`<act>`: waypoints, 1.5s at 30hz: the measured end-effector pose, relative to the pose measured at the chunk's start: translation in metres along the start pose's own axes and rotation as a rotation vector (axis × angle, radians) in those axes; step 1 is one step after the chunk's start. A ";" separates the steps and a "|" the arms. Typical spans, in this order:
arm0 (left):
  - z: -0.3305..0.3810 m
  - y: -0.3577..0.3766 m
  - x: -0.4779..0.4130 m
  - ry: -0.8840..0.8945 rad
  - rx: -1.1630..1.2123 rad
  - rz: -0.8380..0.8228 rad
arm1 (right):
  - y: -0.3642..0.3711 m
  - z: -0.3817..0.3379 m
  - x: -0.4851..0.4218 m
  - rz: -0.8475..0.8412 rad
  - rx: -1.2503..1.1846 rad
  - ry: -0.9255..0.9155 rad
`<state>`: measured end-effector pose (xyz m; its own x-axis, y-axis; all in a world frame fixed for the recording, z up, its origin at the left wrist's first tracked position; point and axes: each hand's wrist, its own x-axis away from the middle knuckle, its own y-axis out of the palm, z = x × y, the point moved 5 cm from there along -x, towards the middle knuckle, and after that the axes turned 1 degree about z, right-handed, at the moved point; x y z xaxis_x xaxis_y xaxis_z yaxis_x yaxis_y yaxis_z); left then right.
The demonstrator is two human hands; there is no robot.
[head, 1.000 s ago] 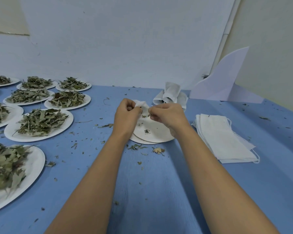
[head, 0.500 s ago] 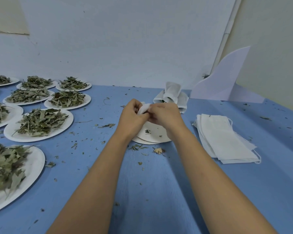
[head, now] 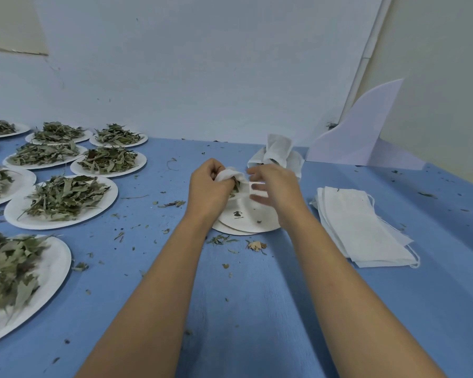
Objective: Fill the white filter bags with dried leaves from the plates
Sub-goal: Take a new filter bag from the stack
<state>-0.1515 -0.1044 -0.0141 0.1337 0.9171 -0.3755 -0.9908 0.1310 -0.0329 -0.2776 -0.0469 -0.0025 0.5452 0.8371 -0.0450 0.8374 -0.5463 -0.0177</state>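
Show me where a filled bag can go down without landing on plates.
Barest: the blue table near you, between the forearms, only crumbs. Also the strip between the loaded plates and the left hand, and the far right past the flat bags. Crowded: the whole left, and behind the hands, where filled bags sit.

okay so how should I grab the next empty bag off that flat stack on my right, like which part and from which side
Likely best: pinch the top sheet of the stack of empty filter bags at its near corner, from above with the right hand. The bags lie flat and fanned, so near edges are staggered and one should peel off alone.
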 end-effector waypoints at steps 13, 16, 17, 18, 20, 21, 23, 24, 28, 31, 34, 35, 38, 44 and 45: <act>-0.007 -0.007 -0.002 -0.075 -0.037 0.028 | 0.021 0.003 0.004 -0.346 0.062 -0.042; -0.008 -0.006 -0.005 -0.163 0.073 -0.094 | 0.017 0.003 0.002 -0.287 0.030 -0.054; -0.008 -0.004 -0.006 -0.192 0.106 -0.134 | 0.015 0.004 0.001 -0.267 0.019 -0.050; -0.007 -0.003 -0.006 -0.212 0.110 -0.174 | 0.014 0.005 0.000 -0.248 0.006 -0.042; -0.007 -0.001 -0.005 -0.223 0.050 -0.260 | 0.012 0.005 -0.001 -0.218 -0.034 -0.027; -0.007 0.000 -0.004 -0.217 0.007 -0.296 | 0.011 0.005 -0.001 -0.205 -0.060 -0.021; -0.008 0.000 -0.001 -0.191 -0.062 -0.324 | 0.009 0.005 -0.003 -0.185 -0.104 -0.015; -0.009 -0.001 -0.001 -0.178 -0.082 -0.322 | 0.009 0.005 -0.003 -0.177 -0.114 -0.012; -0.010 -0.007 -0.001 -0.163 -0.067 -0.283 | 0.006 0.008 -0.004 -0.134 -0.092 0.005; -0.012 -0.009 -0.001 -0.190 -0.038 -0.221 | 0.007 0.011 -0.004 -0.125 -0.009 -0.013; -0.015 -0.008 -0.001 -0.188 -0.083 -0.155 | 0.013 0.010 -0.002 -0.188 0.013 -0.027; -0.015 -0.009 -0.002 -0.169 -0.119 -0.124 | 0.015 0.010 -0.001 -0.212 0.005 -0.026; -0.012 -0.010 -0.001 -0.084 -0.249 -0.017 | 0.021 0.008 0.003 -0.290 -0.004 -0.022; -0.004 -0.022 0.002 -0.061 -0.379 0.297 | 0.031 0.005 0.013 -0.422 0.060 -0.075; -0.004 -0.024 0.003 -0.072 -0.390 0.321 | 0.031 0.004 0.013 -0.390 0.065 -0.096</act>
<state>-0.1275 -0.1064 -0.0177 -0.1910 0.9134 -0.3594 -0.9136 -0.2993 -0.2752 -0.2450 -0.0529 -0.0080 0.1780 0.9772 -0.1159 0.9748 -0.1912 -0.1148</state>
